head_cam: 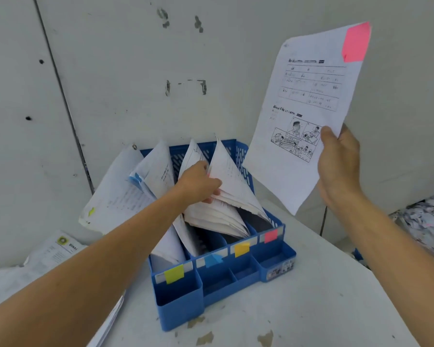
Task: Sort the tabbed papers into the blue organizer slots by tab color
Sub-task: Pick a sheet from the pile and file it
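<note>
The right hand (337, 166) pinched the light, floppy pink-tabbed sheet (301, 116) near its lower edge; the left hand (198, 182) gripped filed papers (226, 176).

The blue organizer (178, 304) is standing with its four slots facing me, each marked in front with a colour label: yellow-green (174, 273), blue (212, 260), orange (241, 249) and pink (270, 235), left to right. Papers are fanning out of the slots; the leftmost sheets (120, 191) are leaning outward, and just beside them a blue tab (135, 177) is showing. The left hand (198, 182) is parting a thick sheaf (218, 214) further right. The right hand (338, 166) is holding a printed sheet (303, 116) up, its pink tab (357, 42) at the top corner.
</note>
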